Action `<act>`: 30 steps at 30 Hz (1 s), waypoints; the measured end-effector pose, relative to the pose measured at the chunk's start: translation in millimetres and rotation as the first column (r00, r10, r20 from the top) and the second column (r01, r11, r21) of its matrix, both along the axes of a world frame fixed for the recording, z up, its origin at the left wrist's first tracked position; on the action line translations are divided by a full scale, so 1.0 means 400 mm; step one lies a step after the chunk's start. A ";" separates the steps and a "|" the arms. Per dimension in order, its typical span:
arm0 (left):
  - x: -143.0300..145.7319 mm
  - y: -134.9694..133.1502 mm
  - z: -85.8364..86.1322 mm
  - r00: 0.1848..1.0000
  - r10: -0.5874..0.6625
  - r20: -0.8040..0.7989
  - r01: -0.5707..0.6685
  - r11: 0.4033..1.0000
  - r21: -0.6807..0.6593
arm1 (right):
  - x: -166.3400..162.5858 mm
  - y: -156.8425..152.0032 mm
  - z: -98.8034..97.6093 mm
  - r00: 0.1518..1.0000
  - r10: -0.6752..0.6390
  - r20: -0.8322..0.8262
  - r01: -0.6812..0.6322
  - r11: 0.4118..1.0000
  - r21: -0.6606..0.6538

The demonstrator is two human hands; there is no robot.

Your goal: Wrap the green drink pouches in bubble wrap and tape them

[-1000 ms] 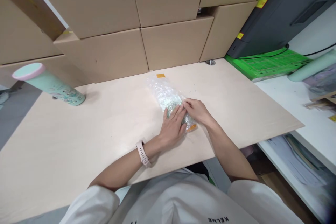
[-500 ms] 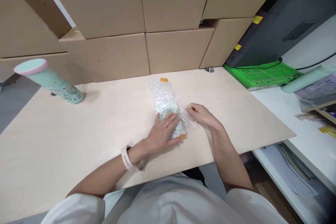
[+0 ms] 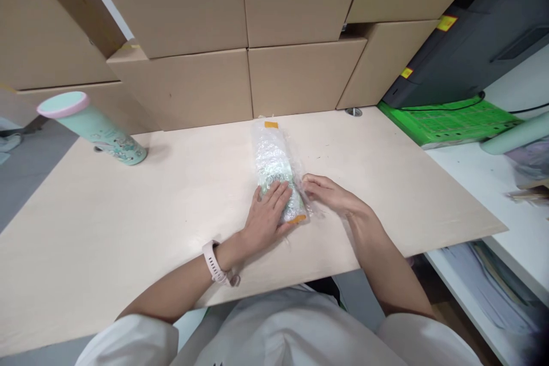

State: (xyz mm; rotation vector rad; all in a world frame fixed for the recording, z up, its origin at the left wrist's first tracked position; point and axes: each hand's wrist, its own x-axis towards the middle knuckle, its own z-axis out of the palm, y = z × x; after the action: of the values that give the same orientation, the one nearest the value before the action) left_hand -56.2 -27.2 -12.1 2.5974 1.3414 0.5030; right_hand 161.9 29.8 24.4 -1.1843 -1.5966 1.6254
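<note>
A long item in bubble wrap [image 3: 273, 151] lies on the table in front of me, with an orange tape piece at its far end and another at its near end. Light green printing shows through the wrap, but what is inside I cannot make out. My left hand [image 3: 269, 209] rests flat on the near half of the package, fingers stretched out. To the right of it, my right hand [image 3: 328, 191] is closed in a pinch on the loose edge of the bubble wrap. A pale watch band circles my left wrist.
A mint-green tumbler [image 3: 100, 131] with a pink rim stands at the table's left. Stacked cardboard boxes [image 3: 193, 88] line the back edge. On the right are a green plastic crate [image 3: 450, 120], a dark grey case [image 3: 463, 40] and a white shelf [image 3: 472, 174].
The loose bubble wrap edge now lies closer against the package, drawn in by my right hand. My left hand stays flat on the package. The camera view has shifted slightly.
</note>
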 end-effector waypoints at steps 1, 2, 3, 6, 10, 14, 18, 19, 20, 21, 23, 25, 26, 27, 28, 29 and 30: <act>0.002 -0.001 0.000 1.000 0.006 0.000 -0.006 1.000 0.005 | -0.003 0.002 -0.004 0.998 -0.045 -0.041 0.042 0.998 -0.051; 0.005 -0.002 0.000 1.000 0.013 -0.003 -0.013 1.000 0.009 | -0.006 0.005 -0.011 0.993 -0.092 -0.078 0.084 0.992 -0.099; 0.006 -0.003 0.000 1.000 0.018 -0.006 -0.018 1.000 0.013 | -0.009 0.009 -0.020 0.985 -0.133 -0.109 0.117 0.984 -0.138; 0.006 -0.006 -0.003 1.000 0.027 -0.013 -0.027 0.999 0.024 | -0.017 0.020 -0.049 0.963 -0.216 -0.162 0.181 0.962 -0.204; 0.004 -0.008 -0.017 1.000 0.009 0.008 -0.009 1.000 0.028 | -0.035 0.019 -0.070 0.977 -0.193 -0.088 0.174 0.966 -0.188; 0.007 -0.010 -0.028 0.995 0.012 0.099 -0.014 1.000 0.019 | -0.061 0.002 -0.066 0.990 -0.131 0.044 0.129 0.991 0.044; 0.009 -0.016 -0.026 0.959 0.011 0.283 -0.014 1.000 0.011 | -0.094 -0.020 -0.044 0.985 -0.155 -0.072 0.158 0.987 0.035; 0.008 -0.018 -0.024 0.945 -0.003 0.327 -0.003 1.000 0.016 | -0.101 -0.025 -0.038 0.978 -0.165 -0.127 0.164 0.986 -0.021; 0.007 -0.020 -0.021 0.932 -0.024 0.361 0.017 1.000 0.022 | -0.108 -0.029 -0.032 0.968 -0.178 -0.176 0.164 0.982 -0.091; 0.006 -0.021 -0.017 0.922 -0.047 0.383 0.041 0.999 0.023 | -0.113 -0.032 -0.027 0.956 -0.196 -0.218 0.162 0.973 -0.165; -0.001 -0.020 -0.001 0.911 -0.097 0.400 0.099 0.995 0.016 | -0.116 -0.033 -0.021 0.930 -0.246 -0.274 0.163 0.942 -0.293; -0.013 -0.010 0.026 0.904 -0.111 0.414 0.128 0.992 -0.014 | -0.110 -0.028 -0.018 0.907 -0.305 -0.291 0.189 0.911 -0.366; -0.022 -0.001 0.043 0.900 -0.107 0.422 0.126 0.992 -0.018 | -0.104 -0.025 -0.018 0.901 -0.322 -0.290 0.200 0.903 -0.381; -0.034 0.012 0.063 0.899 -0.094 0.428 0.111 0.994 -0.016 | -0.096 -0.021 -0.017 0.900 -0.323 -0.293 0.198 0.901 -0.386; -0.048 0.026 0.085 0.901 -0.088 0.425 0.092 0.996 0.011 | -0.088 -0.019 -0.016 0.903 -0.305 -0.303 0.177 0.906 -0.384; -0.065 0.043 0.107 0.912 -0.099 0.398 0.075 0.994 0.075 | -0.081 -0.018 -0.014 0.909 -0.264 -0.322 0.134 0.917 -0.375; -0.083 0.061 0.129 0.927 -0.104 0.359 0.060 0.990 0.130 | -0.074 -0.019 -0.010 0.916 -0.201 -0.347 0.068 0.931 -0.360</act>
State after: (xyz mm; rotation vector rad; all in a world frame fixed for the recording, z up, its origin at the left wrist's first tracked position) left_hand -89.5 -2.7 39.5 2.4685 1.1033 1.0207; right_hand 132.3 22.2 20.2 -1.0335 -0.9935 1.9478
